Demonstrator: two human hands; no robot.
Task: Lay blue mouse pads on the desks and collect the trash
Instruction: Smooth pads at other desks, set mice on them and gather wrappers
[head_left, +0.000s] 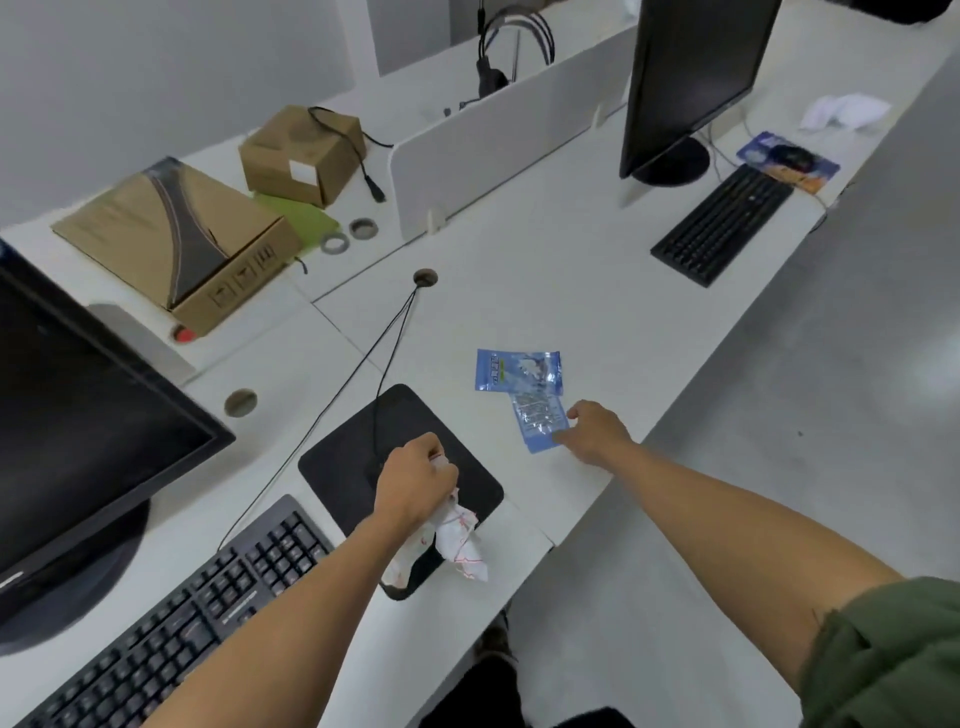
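1. Two hands are at work over the white table (519, 260). Farthest left, a black mouse pad (343, 467) lies beside the keyboard (197, 623) with a cable running across it. No blue pad is on this desk yet.
2. Left hand (413, 480): it hangs over the black pad, clenched around a crumpled white wrapper (460, 540) with red print, which dangles below the fist. By my reading this hand is full, so it is out of the coming pick.
3. Right of the pad lie two blue packets, touching at their ends. The upper packet (518, 370) lies with its long side across the table. The lower packet (537, 421) runs lengthwise away from the person, tilted slightly.
4. Right hand (597, 431): it is at the lower packet's near right edge, with the fingertips on or just over that edge. Seen from behind, I cannot tell whether it has pinched the packet or only touches it. This is clearly the nearer hand. Both packets lie to its left and a little farther away, so the pick likely means closing on the near edge and then reaching on to the upper packet.
5. Far right, at the next desk, a blue mouse pad (787, 161) is already laid with a mouse on it, and a crumpled white tissue (844, 111) lies beyond it, uncollected.
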